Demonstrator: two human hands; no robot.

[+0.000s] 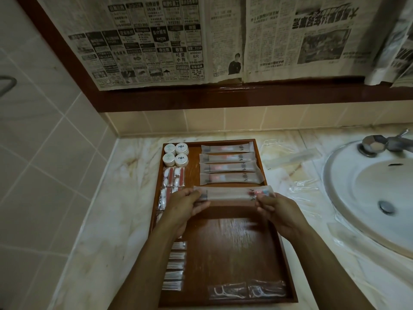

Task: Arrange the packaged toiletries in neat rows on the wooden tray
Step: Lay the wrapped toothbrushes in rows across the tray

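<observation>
A: What's in the hands?
B: A long frosted toothbrush packet [232, 194], held level above the wooden tray [225, 240], just below the row of four like packets [229, 165]. The left hand [186, 203] pinches its left end, fingers curled round it; the right hand [273, 208] pinches the right end the same way

A: Any writing on it?
B: A red and blue patch near the right end, too blurred to read. The small round white tubs [175, 154] at the tray's far left corner carry a dark emblem, not legible

A: And around that?
B: Cotton bud packets [173, 179] down the left side, white sachets [175, 268] nearer, floss pick packets [247, 289] along the near edge. The tray sits on a marble counter [111, 198] beside a white basin [368, 193]. Chinese-language newspaper [178, 39] covers the mirror; "4000++" and "RM299" can be read
</observation>
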